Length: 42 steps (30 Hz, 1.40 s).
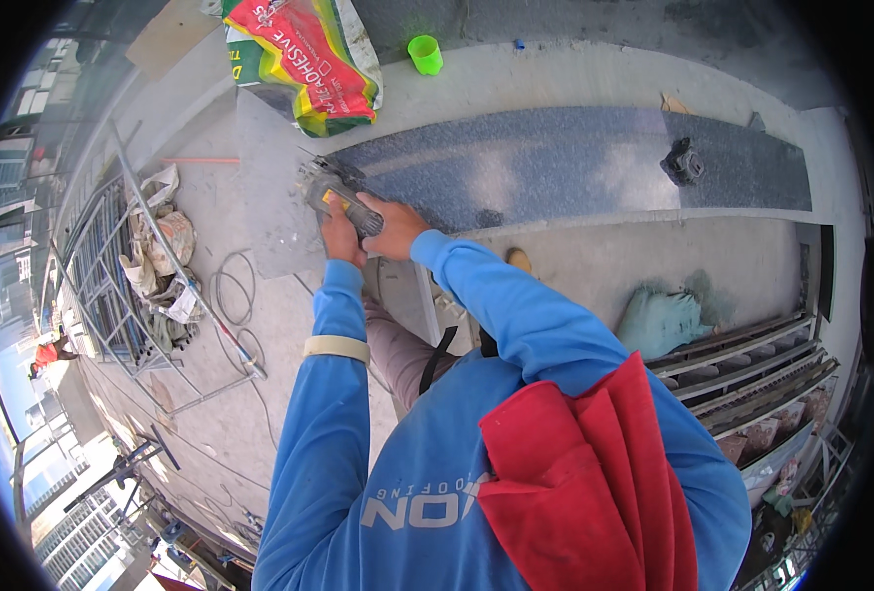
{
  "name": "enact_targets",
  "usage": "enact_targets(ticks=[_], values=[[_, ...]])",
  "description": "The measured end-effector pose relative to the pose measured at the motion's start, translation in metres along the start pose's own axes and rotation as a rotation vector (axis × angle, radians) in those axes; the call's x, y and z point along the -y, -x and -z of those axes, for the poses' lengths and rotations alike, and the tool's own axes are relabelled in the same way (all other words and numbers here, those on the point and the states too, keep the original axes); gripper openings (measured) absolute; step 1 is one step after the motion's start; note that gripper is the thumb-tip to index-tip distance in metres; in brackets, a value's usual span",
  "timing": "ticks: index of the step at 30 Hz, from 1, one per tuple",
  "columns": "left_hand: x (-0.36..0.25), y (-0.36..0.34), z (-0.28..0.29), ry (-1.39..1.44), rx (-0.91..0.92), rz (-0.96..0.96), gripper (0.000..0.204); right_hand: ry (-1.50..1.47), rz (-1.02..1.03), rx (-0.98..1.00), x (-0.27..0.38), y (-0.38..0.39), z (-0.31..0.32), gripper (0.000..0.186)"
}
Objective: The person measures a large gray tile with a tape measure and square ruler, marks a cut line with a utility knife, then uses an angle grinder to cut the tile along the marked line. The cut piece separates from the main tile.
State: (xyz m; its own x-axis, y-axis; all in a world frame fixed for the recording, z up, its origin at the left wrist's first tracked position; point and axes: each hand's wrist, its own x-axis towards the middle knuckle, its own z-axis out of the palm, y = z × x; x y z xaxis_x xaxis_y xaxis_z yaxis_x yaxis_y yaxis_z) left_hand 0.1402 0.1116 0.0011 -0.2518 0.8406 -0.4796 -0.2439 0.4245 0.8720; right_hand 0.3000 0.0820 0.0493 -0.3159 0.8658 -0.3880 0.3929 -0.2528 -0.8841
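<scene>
Both my hands are closed around the body of an angle grinder (350, 204), whose head sits at the left end of a long speckled grey-blue stone slab (516, 163). My left hand (340, 234) grips it from the left side. Around its rear part wraps my right hand (395, 227). Whether the grinder's disc touches the slab cannot be seen, as the head hides it. A second dark power tool (682, 163) rests on the slab's right part.
Beyond the slab lie a red, yellow and green bag (304, 64) and a bright green cup (424, 55). Metal scaffold frames (127, 266), sacks (166, 246) and loose cable (235, 286) occupy the left floor. Stacked metal lengths (752, 369) stand at right, near a pale green sheet (662, 320).
</scene>
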Motion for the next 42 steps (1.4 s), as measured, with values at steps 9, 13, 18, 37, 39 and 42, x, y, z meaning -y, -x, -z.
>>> enact_targets(ticks=[9, 13, 18, 37, 39, 42], values=[[0.010, 0.010, 0.002, -0.079, -0.058, -0.019, 0.057, -0.009, 0.014, -0.020, 0.000, 0.023, 0.002, 0.099], [0.013, 0.018, 0.001, -0.049, -0.022, -0.031, 0.058, -0.004, 0.015, -0.012, -0.002, 0.031, 0.003, 0.098], [0.012, 0.029, -0.002, -0.107, -0.029, 0.001, 0.060, 0.034, 0.021, -0.037, -0.008, 0.036, 0.000, 0.098], [0.026, 0.060, -0.008, -0.048, -0.046, -0.014, 0.063, 0.025, -0.005, -0.050, -0.014, 0.067, 0.001, 0.099], [0.026, 0.068, -0.011, -0.020, -0.030, -0.025, 0.060, 0.016, 0.013, -0.066, -0.018, 0.070, 0.000, 0.099], [0.027, 0.074, -0.015, 0.033, -0.014, -0.016, 0.055, 0.031, 0.015, -0.062, -0.025, 0.070, -0.001, 0.099]])
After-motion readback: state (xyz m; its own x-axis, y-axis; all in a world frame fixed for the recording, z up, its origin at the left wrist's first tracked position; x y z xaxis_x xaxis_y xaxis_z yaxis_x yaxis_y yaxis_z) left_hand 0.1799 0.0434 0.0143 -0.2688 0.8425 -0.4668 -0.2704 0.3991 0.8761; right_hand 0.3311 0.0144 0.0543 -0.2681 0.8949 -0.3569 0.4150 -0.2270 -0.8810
